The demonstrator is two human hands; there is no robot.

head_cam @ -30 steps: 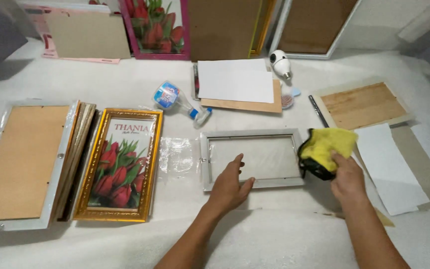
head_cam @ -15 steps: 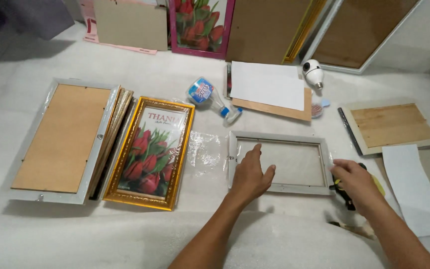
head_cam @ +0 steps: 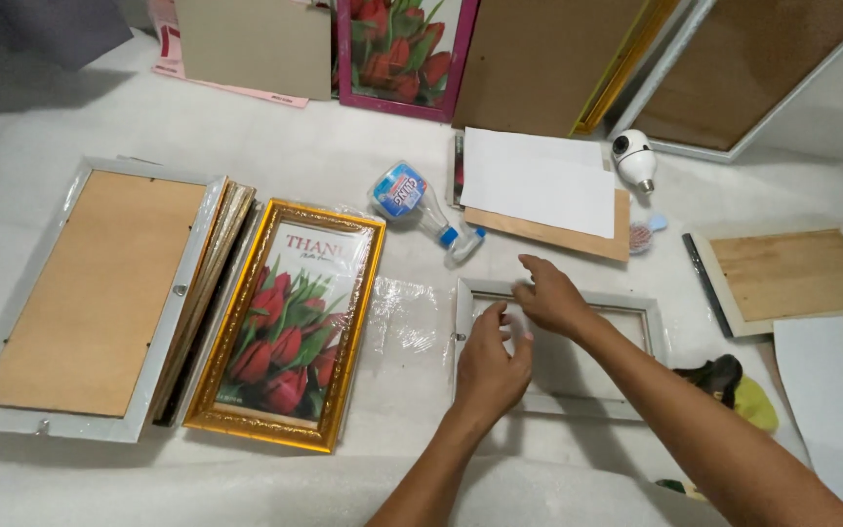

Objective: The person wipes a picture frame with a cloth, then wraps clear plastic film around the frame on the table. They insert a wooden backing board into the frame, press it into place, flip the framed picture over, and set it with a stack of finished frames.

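- Your left hand [head_cam: 490, 366] lies flat and released on the empty grey frame [head_cam: 652, 322], palm down over the glass near the frame's left end; it grips nothing.
- Your right hand [head_cam: 550, 296] reaches across to the frame's top rail near the left corner, fingers spread and touching the rail; no closed grasp shows.
- The grey frame lies flat on the white tabletop [head_cam: 343, 156], just right of a crinkled clear plastic wrap [head_cam: 407, 317] and below the spray bottle [head_cam: 420, 203].
- What looks done: the frame is bare, with no picture or backing in it. The yellow cloth [head_cam: 753, 400] lies put down near the frame's right end, apart from both hands.
- What looks left: the white sheet [head_cam: 537, 181] and the brown backing board [head_cam: 558, 234] under it are stacked above the frame, not yet fitted in.
- Off to the left, the gold frame with the tulip print [head_cam: 290, 322] appears finished, beside a large frame lying face down [head_cam: 90, 293].
- Judged from this, you are about midway with this frame: emptied, not reassembled.
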